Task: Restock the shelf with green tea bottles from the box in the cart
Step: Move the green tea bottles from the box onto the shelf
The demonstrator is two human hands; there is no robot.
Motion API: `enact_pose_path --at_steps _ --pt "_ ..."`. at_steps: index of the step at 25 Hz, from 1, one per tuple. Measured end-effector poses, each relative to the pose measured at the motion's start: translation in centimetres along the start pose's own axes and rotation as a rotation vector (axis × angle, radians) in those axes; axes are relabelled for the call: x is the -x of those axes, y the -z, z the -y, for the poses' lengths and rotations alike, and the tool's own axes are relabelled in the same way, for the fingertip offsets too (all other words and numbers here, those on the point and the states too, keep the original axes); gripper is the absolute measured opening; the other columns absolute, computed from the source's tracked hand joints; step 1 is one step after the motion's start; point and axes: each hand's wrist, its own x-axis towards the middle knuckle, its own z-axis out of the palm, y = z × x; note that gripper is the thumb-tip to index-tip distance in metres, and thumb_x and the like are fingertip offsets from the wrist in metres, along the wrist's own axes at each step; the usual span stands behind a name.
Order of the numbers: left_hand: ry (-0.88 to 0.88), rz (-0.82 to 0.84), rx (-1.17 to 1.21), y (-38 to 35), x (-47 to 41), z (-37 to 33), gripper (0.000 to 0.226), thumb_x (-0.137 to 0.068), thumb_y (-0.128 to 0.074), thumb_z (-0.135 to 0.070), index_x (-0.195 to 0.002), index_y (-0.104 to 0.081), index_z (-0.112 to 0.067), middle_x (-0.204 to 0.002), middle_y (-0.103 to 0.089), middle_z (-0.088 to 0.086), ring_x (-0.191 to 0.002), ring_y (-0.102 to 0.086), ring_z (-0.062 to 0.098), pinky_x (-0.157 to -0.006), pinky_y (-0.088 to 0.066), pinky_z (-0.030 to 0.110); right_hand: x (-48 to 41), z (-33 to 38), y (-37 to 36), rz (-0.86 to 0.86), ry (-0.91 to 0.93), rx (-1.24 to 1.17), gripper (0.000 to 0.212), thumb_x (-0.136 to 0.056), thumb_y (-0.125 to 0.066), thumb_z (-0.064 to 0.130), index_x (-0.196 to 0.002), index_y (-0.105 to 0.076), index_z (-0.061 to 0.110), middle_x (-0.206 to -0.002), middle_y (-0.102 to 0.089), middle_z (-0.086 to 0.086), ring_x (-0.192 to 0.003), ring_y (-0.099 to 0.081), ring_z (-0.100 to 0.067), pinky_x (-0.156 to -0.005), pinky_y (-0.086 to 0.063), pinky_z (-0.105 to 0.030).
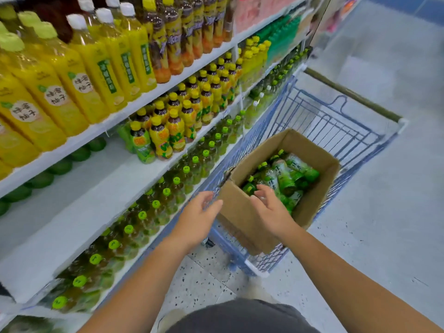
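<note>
An open cardboard box [242,212] sits tilted in a blue wire cart [319,116]. Several green tea bottles [288,174] with green labels and caps lie inside it. My right hand [270,207] reaches over the box's near rim, fingers apart, just above the nearest bottles and holding nothing. My left hand [200,212] hovers open beside the box's left corner, not touching it. On the left, a white shelf [79,212] has a wide bare stretch. The shelf below it holds rows of green-capped bottles [141,216].
Upper shelves carry tall yellow juice bottles [72,75] and small yellow-capped bottles [177,116]. The cart stands close against the shelving. Speckled and grey floor [384,212] lies open to the right of the cart and below my arms.
</note>
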Motion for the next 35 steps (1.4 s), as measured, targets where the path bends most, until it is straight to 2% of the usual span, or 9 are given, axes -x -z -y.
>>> enact_pose_path --at_steps 3,6,10,14,19,24,29,32,35 --pt "0.015 0.011 0.015 -5.1 -3.1 -1.7 0.043 -0.099 -0.058 -0.044 -0.139 -0.050 -0.031 -0.144 -0.051 -0.010 -0.135 -0.047 0.011 -0.109 -0.040 0.034 -2.7 -3.1 5.4 0.005 -0.041 -0.039 0.055 -0.104 -0.048 0.039 -0.153 -0.031 0.022 -0.145 -0.046 0.004 -0.116 -0.051 -0.009 -0.093 -0.038 -0.026" --pt "0.054 -0.005 0.031 -10.0 -6.1 -3.5 0.042 -0.100 -0.058 -0.042 -0.139 -0.052 -0.029 -0.138 -0.053 -0.015 -0.129 -0.050 0.008 -0.093 -0.044 0.023 -6.1 -5.8 10.2 0.034 -0.075 -0.008 0.056 -0.104 -0.045 0.042 -0.154 -0.029 0.023 -0.144 -0.045 0.007 -0.117 -0.049 -0.008 -0.095 -0.037 -0.026" --pt "0.149 -0.014 0.031 -16.6 -11.3 -4.4 0.045 -0.100 -0.058 -0.039 -0.141 -0.051 -0.020 -0.140 -0.054 -0.006 -0.124 -0.053 0.011 -0.104 -0.043 0.031 -11.7 -10.2 15.7 0.071 -0.117 0.005 0.056 -0.104 -0.045 0.042 -0.154 -0.030 0.023 -0.145 -0.046 0.005 -0.119 -0.050 -0.010 -0.098 -0.038 -0.028" --pt "0.310 0.034 -0.027 -21.8 -14.3 -3.6 0.051 -0.100 -0.052 -0.050 -0.144 -0.047 -0.025 -0.141 -0.050 -0.010 -0.128 -0.051 0.013 -0.111 -0.041 0.040 -16.0 -13.4 18.7 0.138 -0.185 0.062 0.056 -0.104 -0.044 0.041 -0.154 -0.030 0.020 -0.146 -0.047 -0.001 -0.118 -0.050 -0.013 -0.096 -0.036 -0.028" --pt "0.430 0.041 -0.029 -25.8 -17.5 -2.0 0.060 -0.098 -0.050 -0.054 -0.149 -0.042 -0.023 -0.147 -0.049 -0.007 -0.130 -0.049 0.014 -0.111 -0.039 0.037 -20.2 -16.3 19.3 0.199 -0.256 0.123 0.061 -0.105 -0.041 0.041 -0.157 -0.025 0.014 -0.151 -0.044 -0.006 -0.134 -0.046 -0.023 -0.096 -0.033 -0.029" --pt "0.503 0.032 -0.013 -27.5 -23.8 0.0 0.065 -0.099 -0.047 -0.050 -0.155 -0.033 -0.020 -0.154 -0.042 0.000 -0.136 -0.045 0.020 -0.113 -0.037 0.040 -25.1 -19.0 18.5 0.238 -0.328 0.177 0.065 -0.104 -0.042 0.045 -0.157 -0.021 0.013 -0.151 -0.042 -0.009 -0.130 -0.047 -0.025 -0.095 -0.036 -0.032" --pt "0.502 0.066 -0.092 -28.3 -31.4 3.8 0.072 -0.098 -0.060 -0.029 -0.158 -0.024 -0.015 -0.154 -0.041 0.005 -0.089 -0.055 0.004 -0.083 -0.048 0.028 -29.9 -21.5 16.8 0.263 -0.382 0.230 0.065 -0.104 -0.041 0.046 -0.156 -0.023 0.011 -0.142 -0.048 -0.008 -0.113 -0.053 -0.023 -0.091 -0.041 -0.035" --pt "0.505 0.119 -0.140 -28.9 -35.0 6.7 0.079 -0.092 -0.070 -0.022 -0.157 -0.027 -0.012 -0.148 -0.049 0.009 -0.115 -0.060 0.021 -0.098 -0.051 0.036 -32.6 -22.5 15.9 0.286 -0.431 0.232 0.062 -0.104 -0.042 0.047 -0.152 -0.028 0.012 -0.119 -0.054 -0.002 -0.101 -0.059 -0.022 -0.084 -0.044 -0.036" --pt "0.502 0.131 -0.159 -29.9 -36.5 8.1 0.071 -0.082 -0.080 -0.031 -0.137 -0.038 -0.016 -0.127 -0.060 0.006 -0.109 -0.061 0.025 -0.097 -0.051 0.041 -34.2 -23.3 15.2 0.293 -0.481 0.177 0.058 -0.096 -0.055 0.051 -0.141 -0.043 0.016 -0.121 -0.059 -0.003 -0.106 -0.060 -0.023 -0.094 -0.049 -0.039"
